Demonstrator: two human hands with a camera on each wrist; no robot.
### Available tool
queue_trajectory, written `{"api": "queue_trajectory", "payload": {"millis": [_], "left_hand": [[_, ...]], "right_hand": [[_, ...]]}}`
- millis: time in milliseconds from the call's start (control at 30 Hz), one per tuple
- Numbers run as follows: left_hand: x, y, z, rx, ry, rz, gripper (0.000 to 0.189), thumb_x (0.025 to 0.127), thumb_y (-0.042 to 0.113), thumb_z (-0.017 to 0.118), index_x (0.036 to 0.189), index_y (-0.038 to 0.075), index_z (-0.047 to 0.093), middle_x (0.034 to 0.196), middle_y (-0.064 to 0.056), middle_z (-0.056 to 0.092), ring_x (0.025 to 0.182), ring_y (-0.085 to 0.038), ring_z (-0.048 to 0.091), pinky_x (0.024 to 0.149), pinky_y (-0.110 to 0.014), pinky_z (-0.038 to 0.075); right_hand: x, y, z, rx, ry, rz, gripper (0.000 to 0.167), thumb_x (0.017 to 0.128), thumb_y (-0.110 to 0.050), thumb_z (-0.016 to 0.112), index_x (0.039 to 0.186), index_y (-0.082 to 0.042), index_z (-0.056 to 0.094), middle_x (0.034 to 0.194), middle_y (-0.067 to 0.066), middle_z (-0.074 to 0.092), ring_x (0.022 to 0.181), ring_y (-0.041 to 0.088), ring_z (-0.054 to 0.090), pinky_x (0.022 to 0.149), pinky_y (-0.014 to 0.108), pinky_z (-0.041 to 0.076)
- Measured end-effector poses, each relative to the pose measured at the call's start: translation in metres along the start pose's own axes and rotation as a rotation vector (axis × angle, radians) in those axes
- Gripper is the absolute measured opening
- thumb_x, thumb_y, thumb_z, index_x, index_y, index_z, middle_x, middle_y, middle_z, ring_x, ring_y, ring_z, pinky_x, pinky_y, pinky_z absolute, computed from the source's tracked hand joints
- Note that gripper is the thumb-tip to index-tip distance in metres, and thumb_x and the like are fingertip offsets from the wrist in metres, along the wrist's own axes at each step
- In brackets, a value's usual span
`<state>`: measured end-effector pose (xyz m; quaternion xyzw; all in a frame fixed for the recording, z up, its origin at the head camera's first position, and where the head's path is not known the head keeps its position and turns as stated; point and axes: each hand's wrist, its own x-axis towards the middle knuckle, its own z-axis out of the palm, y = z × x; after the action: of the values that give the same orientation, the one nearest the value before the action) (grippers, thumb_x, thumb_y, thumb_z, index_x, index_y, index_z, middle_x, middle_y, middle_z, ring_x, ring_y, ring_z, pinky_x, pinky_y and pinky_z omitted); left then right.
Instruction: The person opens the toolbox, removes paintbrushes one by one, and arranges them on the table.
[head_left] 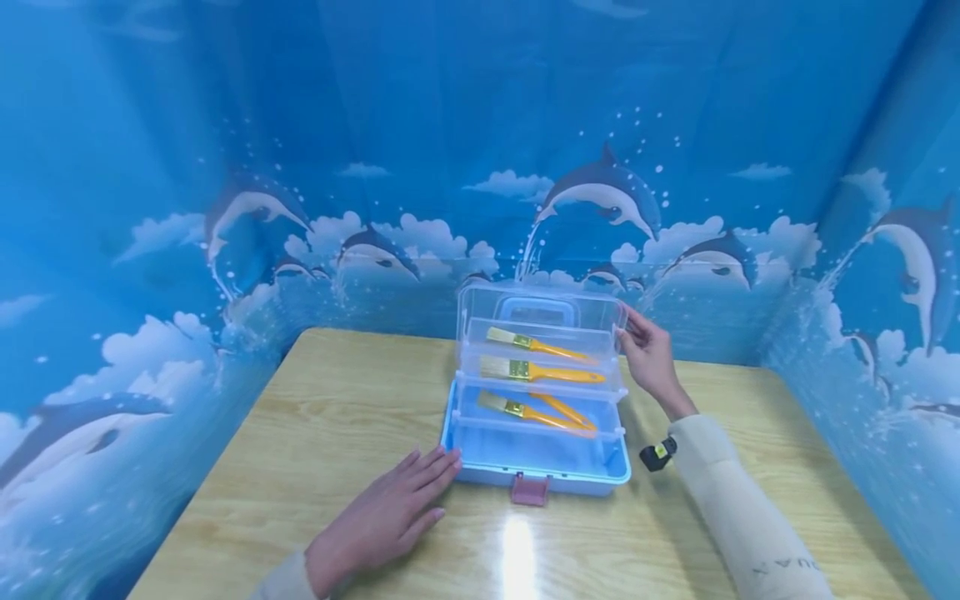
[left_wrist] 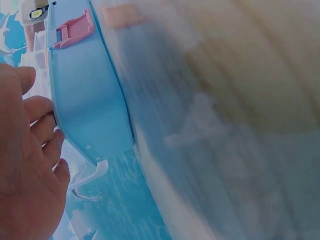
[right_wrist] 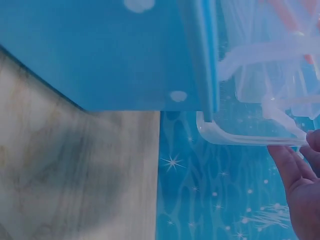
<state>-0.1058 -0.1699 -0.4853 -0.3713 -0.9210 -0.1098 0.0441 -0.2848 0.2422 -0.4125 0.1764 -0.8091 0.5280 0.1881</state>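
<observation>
A blue plastic storage box [head_left: 442,475] stands on the table with its clear lid [head_left: 474,302] raised at the back and its tiered clear trays spread out. Several paintbrushes with orange handles lie in the trays, among them a wide paintbrush [head_left: 566,374]. My right hand [head_left: 649,358] pinches the right edge of the lid between thumb and fingers, also seen in the right wrist view. My left hand [head_left: 382,512] has its fingers extended, with the tips touching the box's front left corner. A pink latch [head_left: 530,490] hangs at the front.
The wooden table [head_left: 337,400] extends to both sides of the box. Behind and beside it hangs a blue curtain [head_left: 420,108] printed with dolphins. A small black camera [head_left: 658,454] sits at my right wrist.
</observation>
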Motion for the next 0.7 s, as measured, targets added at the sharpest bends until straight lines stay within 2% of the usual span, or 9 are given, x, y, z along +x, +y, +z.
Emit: {"api": "queue_trajectory", "payload": {"millis": [67,233,300,467,700], "left_hand": [[-0.002,0.001,0.0,0.008,0.009,0.017,0.06,0.107,0.036,0.05,0.16,0.014,0.032,0.168,0.002,0.026,0.154,-0.018,0.026,0.125,-0.046,0.027],[-0.003,0.004,-0.002,-0.01,0.004,0.01,0.059,0.108,0.035,0.048,0.16,0.014,0.031,0.168,0.002,0.024,0.155,-0.019,0.025,0.125,-0.045,0.026],[-0.003,0.005,-0.002,-0.019,-0.006,0.003,0.059,0.108,0.036,0.047,0.16,0.014,0.03,0.169,0.002,0.023,0.155,-0.019,0.024,0.125,-0.044,0.026],[-0.005,0.008,0.0,-0.015,0.004,0.007,0.058,0.109,0.036,0.045,0.161,0.014,0.03,0.168,0.001,0.024,0.155,-0.019,0.024,0.125,-0.044,0.026],[-0.009,0.011,0.002,-0.008,0.023,0.003,0.058,0.108,0.037,0.046,0.16,0.016,0.032,0.168,0.003,0.025,0.155,-0.018,0.025,0.124,-0.043,0.026]], "right_hand": [[-0.001,0.001,0.001,-0.002,0.0,0.009,0.047,0.101,0.007,0.053,0.147,0.011,0.043,0.142,0.035,0.052,0.123,0.05,0.057,0.088,0.018,0.057],[0.003,0.03,0.005,0.004,0.029,0.018,0.047,0.102,0.002,0.054,0.148,0.006,0.044,0.143,0.033,0.051,0.127,0.047,0.056,0.089,0.011,0.054],[0.003,0.032,0.006,0.01,0.037,0.031,0.047,0.102,0.003,0.055,0.148,0.006,0.045,0.143,0.033,0.051,0.128,0.047,0.055,0.089,0.009,0.053],[0.001,0.014,0.006,0.043,0.018,0.065,0.047,0.1,0.008,0.054,0.145,0.012,0.044,0.142,0.035,0.051,0.125,0.052,0.054,0.085,0.008,0.053],[0.002,0.039,0.007,-0.034,-0.001,0.114,0.047,0.105,-0.003,0.052,0.151,0.001,0.043,0.147,0.028,0.05,0.128,0.044,0.056,0.08,0.006,0.054]]}}
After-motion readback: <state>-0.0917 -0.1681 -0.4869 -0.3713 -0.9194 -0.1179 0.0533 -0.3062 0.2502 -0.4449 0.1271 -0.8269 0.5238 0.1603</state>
